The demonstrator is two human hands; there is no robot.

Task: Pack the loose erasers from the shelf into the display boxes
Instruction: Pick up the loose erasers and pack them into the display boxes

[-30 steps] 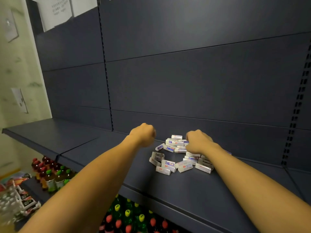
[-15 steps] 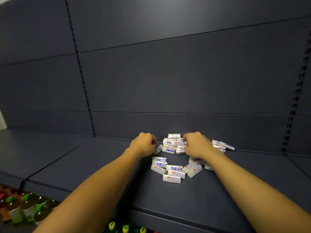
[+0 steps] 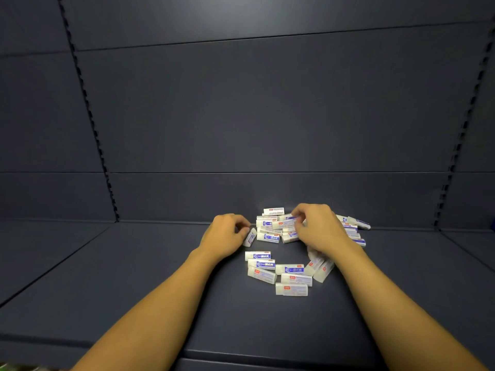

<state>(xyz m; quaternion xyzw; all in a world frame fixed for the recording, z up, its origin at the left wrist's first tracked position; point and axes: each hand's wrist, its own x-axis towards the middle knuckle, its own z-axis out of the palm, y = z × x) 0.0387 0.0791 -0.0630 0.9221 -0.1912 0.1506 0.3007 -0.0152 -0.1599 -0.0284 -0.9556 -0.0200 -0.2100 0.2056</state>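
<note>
Several loose white erasers with blue or red labels lie in a heap on the dark shelf, close to the back panel. My left hand sits at the heap's left edge, its curled fingers and thumb pinching a tilted blue-label eraser. Over the right half of the heap my right hand curls its fingertips round a red-label eraser on top of the pile. More erasers show behind my right hand, partly hidden by it. No display box is in view.
The dark back panel rises just behind the heap, with slotted uprights at left and right. The shelf's front edge runs below my forearms.
The view has swung right and closer, so the bottles below and the left wall are gone. Both hands have dropped onto the heap and taken hold of erasers.
</note>
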